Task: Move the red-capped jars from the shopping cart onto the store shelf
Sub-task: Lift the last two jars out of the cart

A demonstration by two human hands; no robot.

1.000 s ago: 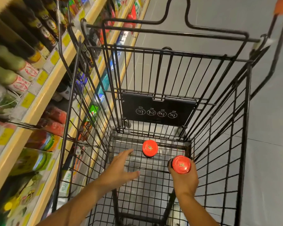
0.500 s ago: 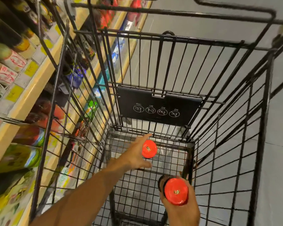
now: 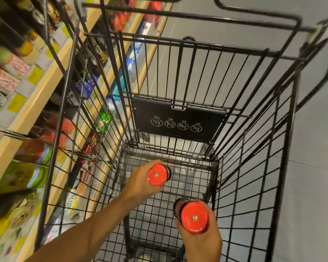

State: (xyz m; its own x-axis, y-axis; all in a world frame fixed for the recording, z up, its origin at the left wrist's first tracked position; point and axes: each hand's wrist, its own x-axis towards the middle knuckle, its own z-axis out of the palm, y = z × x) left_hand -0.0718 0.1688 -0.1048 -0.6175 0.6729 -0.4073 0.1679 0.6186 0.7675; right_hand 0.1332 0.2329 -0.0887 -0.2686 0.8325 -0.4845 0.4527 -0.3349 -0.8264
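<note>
1. The view looks down into a black wire shopping cart standing just beside a run of store shelves along the left edge of the scene

2. The left hand reaches deep into the cart, and its fingers curl round a red-capped jar near the far end of the cart floor; only the red lid and a sliver of dark glass show, so whether the jar rests on the wire floor or is lifted off it cannot be told

3. The right hand grasps a second red-capped jar round its body, lid facing the camera, near the cart's right wall and closer to the near end; this jar sits higher than the other and is clear of the cart floor

4. The two jars are apart, the left one farther from the person and toward the middle of the floor

5. A black plastic flap with four round pictograms hangs on the far wall of the cart above the floor

6. The shelves have pale wooden edges with yellow price tags and hold blurred bottles and packets

7. Grey floor shows to the right of the cart
</note>
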